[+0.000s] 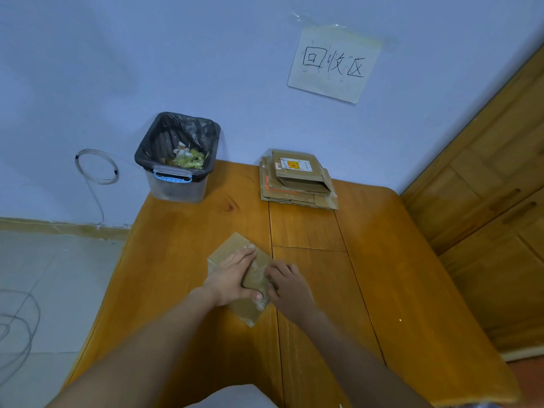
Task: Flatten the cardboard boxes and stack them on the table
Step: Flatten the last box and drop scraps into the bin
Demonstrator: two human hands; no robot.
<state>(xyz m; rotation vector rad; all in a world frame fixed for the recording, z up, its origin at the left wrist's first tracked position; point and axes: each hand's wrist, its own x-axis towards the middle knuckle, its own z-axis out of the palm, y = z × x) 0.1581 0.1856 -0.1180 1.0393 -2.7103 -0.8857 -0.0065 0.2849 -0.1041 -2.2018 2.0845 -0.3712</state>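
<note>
- While the left hand [232, 278] presses flat, fingers straight, the right hand [287, 285] pinches the box [235, 254] at mid-table [382, 260].
- Flattened stack [297, 179] lies by the wall, beside the bin [178, 156].

Bare wood of the orange-brown wooden worktop [382, 260] lay open through the right half of the frame and along the lower left. At upper centre, a clear plastic bin lined with a black bag [179, 157] stood at the far left corner, and a stack of flattened brown cardboard boxes [297, 181] sat against the pale blue wall [235, 69], with a clear lane between them. A wooden cabinet [485, 216] closed off the right edge.
</note>
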